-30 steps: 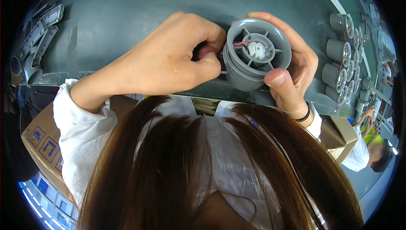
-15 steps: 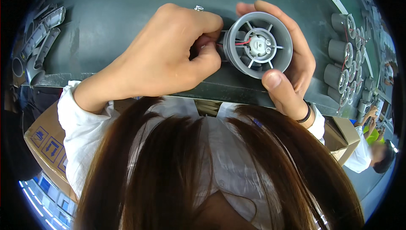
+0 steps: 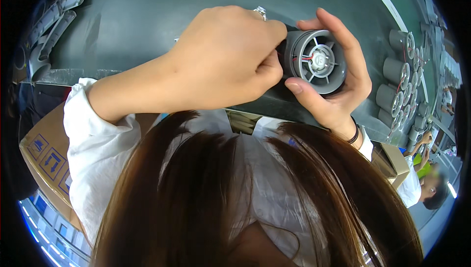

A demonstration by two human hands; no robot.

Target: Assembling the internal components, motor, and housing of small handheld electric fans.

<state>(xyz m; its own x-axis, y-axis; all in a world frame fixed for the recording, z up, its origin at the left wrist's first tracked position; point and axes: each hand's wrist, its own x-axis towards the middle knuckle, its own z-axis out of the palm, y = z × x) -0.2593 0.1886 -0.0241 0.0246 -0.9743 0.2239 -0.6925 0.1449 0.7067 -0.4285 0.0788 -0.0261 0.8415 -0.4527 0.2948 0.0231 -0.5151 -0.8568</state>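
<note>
A round grey plastic fan housing (image 3: 300, 46) is held above the dark green table, its open end facing up toward me. White spokes and a pale motor (image 3: 320, 60) sit inside it, with a short red wire (image 3: 306, 58) at the motor's left. My right hand (image 3: 346, 78) wraps around the housing from the right, thumb at the near rim and fingers along the far side. My left hand (image 3: 230, 61) is closed right against the housing's left side. Its fingertips and whatever they grip are hidden behind the hand.
Several similar grey fan housings (image 3: 392, 70) with red wires stand in rows at the right of the table (image 3: 147, 2). Curved grey plastic shells (image 3: 54, 31) lie at the far left. Cardboard boxes (image 3: 44, 154) stand below the table edge. Another person (image 3: 417, 178) is at the far right.
The housing has shifted right and tilted farther away. My left hand has moved right and closer against it, hiding the gap and red wire seen between them before.
</note>
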